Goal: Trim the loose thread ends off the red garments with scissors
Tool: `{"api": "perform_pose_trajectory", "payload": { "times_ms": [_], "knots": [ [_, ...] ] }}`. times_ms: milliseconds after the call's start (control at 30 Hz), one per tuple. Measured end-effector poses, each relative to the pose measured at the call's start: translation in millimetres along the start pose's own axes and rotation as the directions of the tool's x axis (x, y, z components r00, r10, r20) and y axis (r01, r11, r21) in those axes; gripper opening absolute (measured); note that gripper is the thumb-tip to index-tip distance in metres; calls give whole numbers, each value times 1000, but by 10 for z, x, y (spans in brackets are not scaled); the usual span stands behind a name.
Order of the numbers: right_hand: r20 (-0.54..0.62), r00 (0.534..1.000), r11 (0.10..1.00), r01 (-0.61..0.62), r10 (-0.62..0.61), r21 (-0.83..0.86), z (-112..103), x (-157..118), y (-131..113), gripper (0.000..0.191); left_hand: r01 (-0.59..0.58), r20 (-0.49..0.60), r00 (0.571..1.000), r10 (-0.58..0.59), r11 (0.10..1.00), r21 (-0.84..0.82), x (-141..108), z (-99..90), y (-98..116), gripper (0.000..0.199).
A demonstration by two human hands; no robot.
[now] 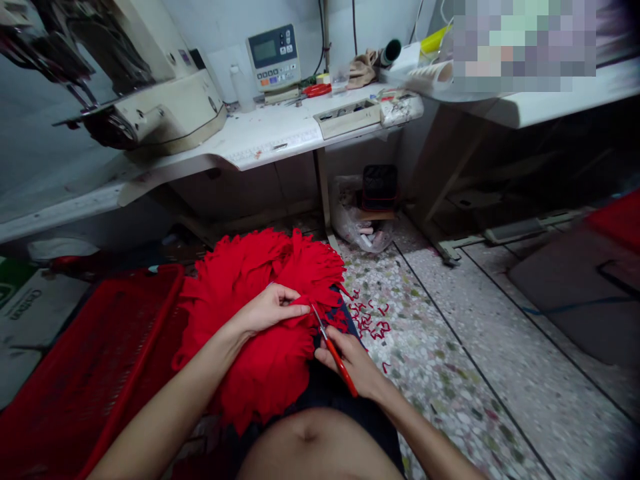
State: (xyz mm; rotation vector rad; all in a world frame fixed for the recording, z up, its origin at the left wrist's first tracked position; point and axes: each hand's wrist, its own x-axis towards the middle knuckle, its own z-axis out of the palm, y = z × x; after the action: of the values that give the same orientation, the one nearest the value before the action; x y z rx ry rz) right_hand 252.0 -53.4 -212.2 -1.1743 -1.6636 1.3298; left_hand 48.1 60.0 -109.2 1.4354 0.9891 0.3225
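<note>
Speckled floor (480, 413) behind; my left hand (267, 308) pinches red cloth (273, 360), right hand (359, 363) grips scissors (334, 353); likely trimming, next snip needs steadiness.

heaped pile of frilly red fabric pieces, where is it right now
In the head view, the heaped red fabric pile sits just left of centre, beneath the bare left hand and right of the red plastic basket.

the left hand (269, 309) hides some red fabric (267, 373).

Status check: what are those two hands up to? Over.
Left hand pinching red fabric. Right hand gripping red-handled scissors, tips at the fabric. Red scraps on floor; no obstruction seen.
</note>
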Motion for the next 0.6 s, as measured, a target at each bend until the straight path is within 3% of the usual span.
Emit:
{"api": "perform_pose_trajectory", "payload": {
  "times_ms": [200,400,600],
  "knots": [
    [-38,999,997,-29,32,71,57,65,29,46,9,7,1000,-9,1000,-10,7,-1,0,41],
    [-140,981,981,-115,138,158,183,12,251,55,23,17,1000,-23,1000,14,-3,-10,-45,40],
    [-21,994,977,-101,106,188,124,-103,235,45,-7,42,999,5,998,57,19,5,-34,37]
  ]
}}
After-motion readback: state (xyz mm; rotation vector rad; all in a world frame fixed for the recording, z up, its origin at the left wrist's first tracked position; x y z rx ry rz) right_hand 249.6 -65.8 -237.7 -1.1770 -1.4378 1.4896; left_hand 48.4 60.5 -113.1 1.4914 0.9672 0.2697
